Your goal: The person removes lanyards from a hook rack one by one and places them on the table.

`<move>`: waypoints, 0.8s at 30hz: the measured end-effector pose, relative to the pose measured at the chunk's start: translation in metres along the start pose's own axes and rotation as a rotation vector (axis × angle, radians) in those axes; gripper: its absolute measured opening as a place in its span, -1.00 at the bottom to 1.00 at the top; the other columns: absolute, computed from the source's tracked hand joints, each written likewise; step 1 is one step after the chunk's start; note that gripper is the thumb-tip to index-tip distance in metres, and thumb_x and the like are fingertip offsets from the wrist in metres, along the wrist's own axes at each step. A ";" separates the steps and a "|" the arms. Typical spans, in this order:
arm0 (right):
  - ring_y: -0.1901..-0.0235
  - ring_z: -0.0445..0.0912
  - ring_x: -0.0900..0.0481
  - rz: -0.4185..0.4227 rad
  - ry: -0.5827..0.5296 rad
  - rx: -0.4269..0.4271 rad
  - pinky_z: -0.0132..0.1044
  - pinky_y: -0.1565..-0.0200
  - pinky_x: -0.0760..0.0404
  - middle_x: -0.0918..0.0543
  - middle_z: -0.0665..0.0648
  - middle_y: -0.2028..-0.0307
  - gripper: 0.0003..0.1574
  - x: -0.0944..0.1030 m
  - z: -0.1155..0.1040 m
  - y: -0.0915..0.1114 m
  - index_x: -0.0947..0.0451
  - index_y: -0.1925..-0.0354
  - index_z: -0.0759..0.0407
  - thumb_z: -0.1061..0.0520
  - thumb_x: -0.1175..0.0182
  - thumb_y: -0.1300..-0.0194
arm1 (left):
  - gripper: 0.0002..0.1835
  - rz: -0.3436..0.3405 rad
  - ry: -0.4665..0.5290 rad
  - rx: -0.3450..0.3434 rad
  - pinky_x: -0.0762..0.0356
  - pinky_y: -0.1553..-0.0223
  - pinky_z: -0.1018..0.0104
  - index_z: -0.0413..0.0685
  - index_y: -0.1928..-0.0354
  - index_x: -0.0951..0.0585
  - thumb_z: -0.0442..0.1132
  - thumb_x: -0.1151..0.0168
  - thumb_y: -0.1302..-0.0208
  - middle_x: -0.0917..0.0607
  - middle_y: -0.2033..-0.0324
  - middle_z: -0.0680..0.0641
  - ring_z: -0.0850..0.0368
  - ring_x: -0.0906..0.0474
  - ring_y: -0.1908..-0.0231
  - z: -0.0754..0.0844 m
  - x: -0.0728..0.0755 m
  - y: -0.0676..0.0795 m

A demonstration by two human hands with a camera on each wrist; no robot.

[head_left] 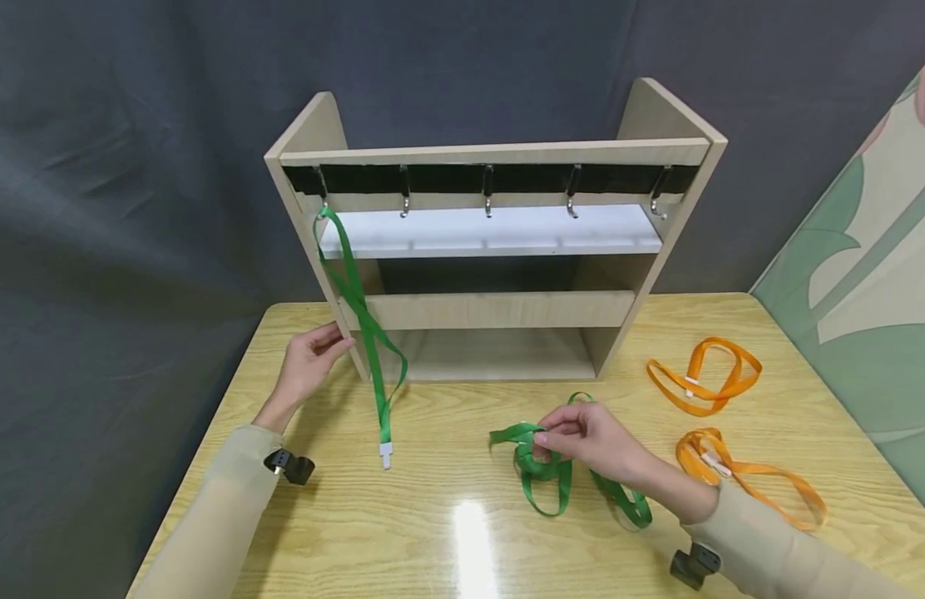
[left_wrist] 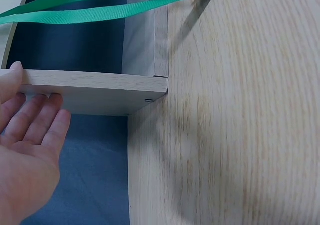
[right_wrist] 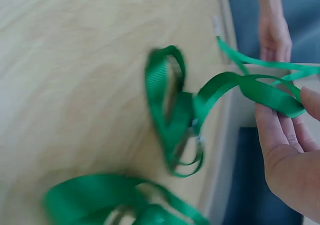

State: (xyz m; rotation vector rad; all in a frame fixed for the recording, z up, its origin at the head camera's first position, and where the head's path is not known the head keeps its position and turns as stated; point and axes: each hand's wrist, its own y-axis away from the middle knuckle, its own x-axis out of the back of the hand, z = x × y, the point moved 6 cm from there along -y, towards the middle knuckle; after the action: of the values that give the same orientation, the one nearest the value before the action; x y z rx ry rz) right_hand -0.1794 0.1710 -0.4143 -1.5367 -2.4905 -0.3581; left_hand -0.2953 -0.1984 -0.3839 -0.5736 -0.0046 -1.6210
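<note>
A green lanyard [head_left: 368,324] hangs from the leftmost hook of a light wooden rack [head_left: 492,309], its white clip [head_left: 386,453] low in front. My left hand [head_left: 309,359] holds the lower edge of the rack's left side panel [left_wrist: 95,80], thumb on one side and fingers along the outer face. Over the table, my right hand [head_left: 588,437] pinches a green lanyard [right_wrist: 270,96] between thumb and fingers; its loops dangle below. More green strap [head_left: 629,504] lies under the right wrist, blurred in the right wrist view.
Two orange lanyards [head_left: 705,391] lie at the table's right side, the nearer one [head_left: 754,474] beside the right forearm. Several metal hooks [head_left: 488,200] line the rack's upper bar. A dark curtain [head_left: 477,75] stands behind, and a patterned cloth [head_left: 874,274] is at the right.
</note>
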 end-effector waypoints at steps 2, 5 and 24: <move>0.29 0.08 -0.67 -0.005 0.014 -0.018 -0.08 0.26 -0.64 -0.70 0.25 0.34 -0.66 0.001 0.007 0.003 -0.57 0.12 0.43 0.13 -0.22 -0.34 | -0.64 0.001 -0.003 0.000 -0.51 0.17 0.53 -0.44 -0.12 -0.52 -0.46 -0.19 -0.29 -0.60 0.04 -0.37 -0.22 -0.56 0.06 0.000 0.000 0.000; 0.28 0.15 -0.67 0.000 0.009 -0.030 -0.07 0.24 -0.64 -0.69 0.30 0.34 -0.65 0.002 0.014 0.006 -0.57 0.13 0.45 0.13 -0.23 -0.32 | -0.64 0.004 -0.008 0.004 -0.51 0.17 0.53 -0.44 -0.11 -0.52 -0.46 -0.20 -0.29 -0.60 0.05 -0.37 -0.14 -0.57 0.08 0.000 0.000 0.000; 0.55 -0.02 -0.62 0.059 0.290 -0.102 -0.30 0.55 -0.60 -0.66 0.09 0.53 -0.76 0.016 0.039 0.021 -0.65 0.35 0.27 0.07 -0.36 -0.19 | -0.64 0.004 -0.002 0.027 -0.51 0.17 0.53 -0.45 -0.11 -0.51 -0.47 -0.19 -0.29 -0.60 0.04 -0.38 -0.25 -0.55 0.06 0.003 -0.001 0.001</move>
State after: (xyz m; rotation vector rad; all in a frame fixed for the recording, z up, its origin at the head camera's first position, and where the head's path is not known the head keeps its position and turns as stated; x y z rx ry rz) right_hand -0.1690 0.2053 -0.4448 -1.4704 -2.2303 -0.6565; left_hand -0.2932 -0.1971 -0.3820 -0.5544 -0.0267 -1.6144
